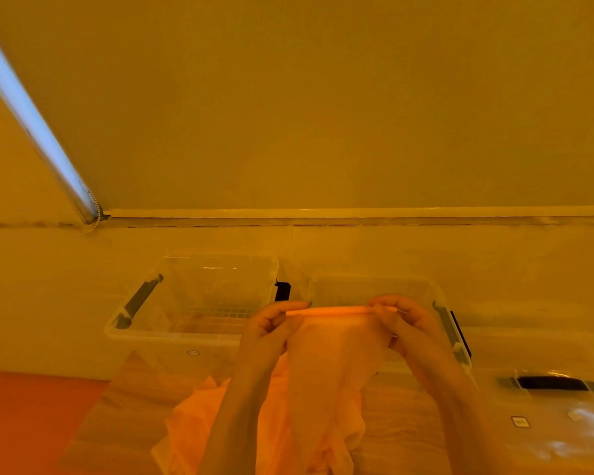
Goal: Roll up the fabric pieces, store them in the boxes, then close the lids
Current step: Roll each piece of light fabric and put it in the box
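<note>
Two hands, left hand [271, 323] and right hand [403, 318], pinch the fabric's [333, 351] rolled top edge between fingertips.

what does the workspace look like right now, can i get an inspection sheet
surface: wooden table, with an orange area at its left.
job's things: sheer fabric piece held up, top edge rolled; more fabric heaped below; left box and right box both open; a lid lies at the right.
clutter: nothing seen.
grippers: left hand and right hand each pinch an end of the rolled edge with curled fingers.
cables: nothing seen.
surroundings: window blind with bead chain, wall below.
</note>
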A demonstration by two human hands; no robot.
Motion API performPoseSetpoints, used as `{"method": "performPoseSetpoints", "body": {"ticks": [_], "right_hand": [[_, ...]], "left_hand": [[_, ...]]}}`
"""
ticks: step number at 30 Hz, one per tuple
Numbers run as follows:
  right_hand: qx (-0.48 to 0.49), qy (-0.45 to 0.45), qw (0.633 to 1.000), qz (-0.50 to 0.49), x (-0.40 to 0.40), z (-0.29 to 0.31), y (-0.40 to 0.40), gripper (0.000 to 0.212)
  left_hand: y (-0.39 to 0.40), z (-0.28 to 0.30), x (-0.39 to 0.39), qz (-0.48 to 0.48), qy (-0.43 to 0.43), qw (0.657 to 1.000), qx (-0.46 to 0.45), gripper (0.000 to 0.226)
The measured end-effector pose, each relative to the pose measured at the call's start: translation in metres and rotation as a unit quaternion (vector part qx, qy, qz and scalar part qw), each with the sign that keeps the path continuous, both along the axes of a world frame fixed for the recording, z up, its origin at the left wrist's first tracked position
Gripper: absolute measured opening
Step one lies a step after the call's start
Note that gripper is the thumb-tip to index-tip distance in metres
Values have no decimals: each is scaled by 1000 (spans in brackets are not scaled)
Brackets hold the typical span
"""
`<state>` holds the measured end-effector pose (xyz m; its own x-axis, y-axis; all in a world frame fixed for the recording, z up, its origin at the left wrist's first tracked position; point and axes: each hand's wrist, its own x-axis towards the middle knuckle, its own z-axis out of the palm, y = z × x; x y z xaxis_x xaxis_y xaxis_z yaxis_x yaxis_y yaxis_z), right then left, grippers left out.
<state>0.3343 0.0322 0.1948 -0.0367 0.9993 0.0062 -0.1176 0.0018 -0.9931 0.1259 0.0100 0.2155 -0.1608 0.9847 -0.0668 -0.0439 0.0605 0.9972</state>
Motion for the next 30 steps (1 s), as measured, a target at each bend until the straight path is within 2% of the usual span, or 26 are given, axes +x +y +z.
{"method": "performPoseSetpoints", "body": {"ticks": [4, 8, 15, 21, 24, 27, 30], "right_hand": [[19, -34, 999, -17, -1, -2, 3, 16], [-6, -19, 1000, 10, 4, -5, 5, 35], [-27, -3, 1000, 10, 7, -2, 6, 13], [-22, -1, 1000, 14, 5, -3, 4, 16], [-18, 25, 1000, 6, 4, -1, 3, 12], [-7, 9, 1000, -18, 1, -1, 4, 9], [-9, 10, 1000, -16, 2, -2, 6, 21]], "left_hand": [[2, 0, 1, 9, 10, 1000, 3, 14], [6, -2, 0, 12, 5, 1000, -3, 23], [6, -3, 1, 4, 13, 1000, -4, 8], [8, -6, 2, 11, -13, 1000, -6, 18], [7, -5, 2, 11, -15, 1000, 5, 15], [8, -5, 3, 14, 9, 1000, 8, 10], [9, -6, 0, 3, 15, 1000, 10, 22]]}}
